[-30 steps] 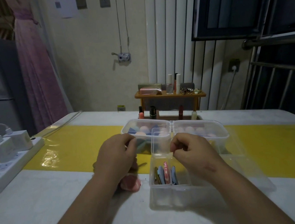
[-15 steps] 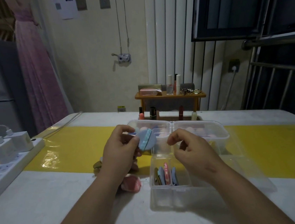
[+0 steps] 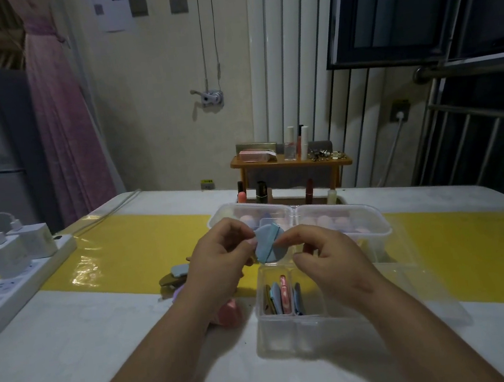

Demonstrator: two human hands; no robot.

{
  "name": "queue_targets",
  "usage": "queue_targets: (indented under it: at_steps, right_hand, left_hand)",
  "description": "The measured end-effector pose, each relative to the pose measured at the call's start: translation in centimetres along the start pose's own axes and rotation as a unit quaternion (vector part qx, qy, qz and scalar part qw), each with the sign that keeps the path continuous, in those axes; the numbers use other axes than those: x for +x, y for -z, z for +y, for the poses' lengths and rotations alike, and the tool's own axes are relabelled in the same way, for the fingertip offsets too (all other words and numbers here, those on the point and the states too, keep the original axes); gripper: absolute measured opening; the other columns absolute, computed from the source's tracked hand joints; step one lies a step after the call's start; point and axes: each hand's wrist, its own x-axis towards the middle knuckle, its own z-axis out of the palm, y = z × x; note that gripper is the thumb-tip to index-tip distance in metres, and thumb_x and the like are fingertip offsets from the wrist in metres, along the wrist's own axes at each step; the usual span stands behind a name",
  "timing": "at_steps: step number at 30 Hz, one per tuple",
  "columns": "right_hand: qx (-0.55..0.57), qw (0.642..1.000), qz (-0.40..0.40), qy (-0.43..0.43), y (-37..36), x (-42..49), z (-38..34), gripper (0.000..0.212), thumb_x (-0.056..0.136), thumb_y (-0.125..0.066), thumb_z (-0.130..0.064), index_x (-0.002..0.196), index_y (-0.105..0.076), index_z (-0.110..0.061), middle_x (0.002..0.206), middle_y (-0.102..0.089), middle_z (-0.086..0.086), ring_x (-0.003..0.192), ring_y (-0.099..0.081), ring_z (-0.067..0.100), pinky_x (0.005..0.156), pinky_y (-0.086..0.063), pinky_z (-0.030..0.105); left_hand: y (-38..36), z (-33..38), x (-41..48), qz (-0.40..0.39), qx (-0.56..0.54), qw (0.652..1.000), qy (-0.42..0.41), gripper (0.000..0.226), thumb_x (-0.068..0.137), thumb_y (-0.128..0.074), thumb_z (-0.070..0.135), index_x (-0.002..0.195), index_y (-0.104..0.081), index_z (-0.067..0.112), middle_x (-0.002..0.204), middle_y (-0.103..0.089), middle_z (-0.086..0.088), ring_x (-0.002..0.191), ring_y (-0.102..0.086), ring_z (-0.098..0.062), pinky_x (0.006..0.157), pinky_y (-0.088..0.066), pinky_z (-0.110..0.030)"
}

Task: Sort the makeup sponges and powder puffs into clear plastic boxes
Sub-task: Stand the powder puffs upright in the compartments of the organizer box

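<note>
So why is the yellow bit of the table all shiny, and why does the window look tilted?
Head view: the yellow strip has a glossy surface that bounces light back as white glare near the power strip. The wide-angle lens leans and bows straight lines, such as the window frame, toward the edges. The room is dim overall.

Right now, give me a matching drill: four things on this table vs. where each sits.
1 blue puff
2 pink sponge
3 power strip
4 flat puffs

A left edge of the table
B upright in the near clear box
C held between left hand and right hand
D on the table, left of the near clear box

Pairs: 1-C, 2-D, 3-A, 4-B
</note>
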Motion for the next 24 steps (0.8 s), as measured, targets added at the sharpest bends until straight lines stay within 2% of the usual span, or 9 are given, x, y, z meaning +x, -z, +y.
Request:
queue_targets:
  at_steps: [4,7,9,12,14,19,24]
  right_hand:
    - [0.022,0.999,0.044,0.012,0.2,0.1,0.1,0.034,0.092,-0.056,-0.013,0.091,-0.065,-0.045,0.095,-0.063,-0.026,0.081,-0.056,0.005,0.063,-0.047,0.012]
    - [0.050,0.995,0.085,0.013,0.3,0.3,0.0,0.019,0.089,-0.051,-0.026,0.083,-0.066,-0.035,0.087,-0.064,-0.016,0.080,-0.057,0.006,0.061,-0.044,0.014]
    - [0.061,0.993,0.096,0.013,0.4,0.3,0.0,0.021,0.086,-0.045,-0.031,0.077,-0.064,-0.030,0.080,-0.062,-0.010,0.075,-0.056,0.007,0.060,-0.044,0.018]
    - [0.053,0.994,0.099,0.003,0.5,0.3,0.0,0.024,0.084,-0.044,-0.032,0.069,-0.062,-0.028,0.073,-0.060,-0.006,0.069,-0.054,0.010,0.062,-0.046,0.031]
    - [0.036,0.995,0.095,-0.006,0.5,0.3,0.0,0.023,0.080,-0.045,-0.032,0.065,-0.061,-0.027,0.069,-0.059,-0.005,0.067,-0.053,0.010,0.060,-0.045,0.034]
    - [-0.029,0.996,0.076,-0.032,0.5,0.3,0.3,0.021,0.071,-0.050,-0.031,0.059,-0.063,-0.020,0.063,-0.061,-0.001,0.063,-0.055,0.012,0.060,-0.049,0.038]
    - [-0.039,0.997,0.040,-0.045,0.5,0.3,0.5,0.024,0.071,-0.050,-0.033,0.059,-0.065,-0.018,0.061,-0.062,0.001,0.061,-0.058,0.013,0.059,-0.051,0.034]
  left_hand:
    - [0.0,-0.1,0.1,-0.010,0.002,1.000,-0.008,0.012,0.092,-0.065,0.003,0.088,-0.068,0.014,0.064,-0.068,0.012,0.057,-0.058,0.000,0.050,-0.046,-0.016]
    - [0.0,-0.4,0.2,-0.006,0.012,1.000,0.003,0.015,0.093,-0.063,0.006,0.087,-0.070,0.018,0.061,-0.063,0.015,0.055,-0.055,-0.001,0.048,-0.043,-0.017]
    - [0.3,-0.7,0.3,0.004,0.023,1.000,0.009,0.017,0.093,-0.063,0.008,0.085,-0.070,0.021,0.060,-0.060,0.015,0.054,-0.052,-0.004,0.050,-0.045,-0.024]
    - [0.7,-1.1,0.5,0.025,0.043,0.999,0.013,0.019,0.092,-0.064,0.012,0.081,-0.071,0.027,0.063,-0.061,0.014,0.061,-0.055,-0.013,0.062,-0.055,-0.045]
    - [0.7,-1.2,0.5,0.031,0.061,0.998,0.012,0.021,0.092,-0.064,0.014,0.080,-0.070,0.030,0.065,-0.062,0.015,0.064,-0.058,-0.018,0.067,-0.057,-0.052]
    - [0.8,-1.3,0.6,0.041,0.079,0.996,0.010,0.019,0.092,-0.066,0.017,0.081,-0.069,0.032,0.069,-0.064,0.009,0.067,-0.062,-0.027,0.065,-0.056,-0.058]
    - [1.0,-1.3,0.6,0.052,0.080,0.995,0.015,0.015,0.092,-0.066,0.019,0.082,-0.070,0.031,0.075,-0.065,0.009,0.074,-0.065,-0.029,0.065,-0.057,-0.057]
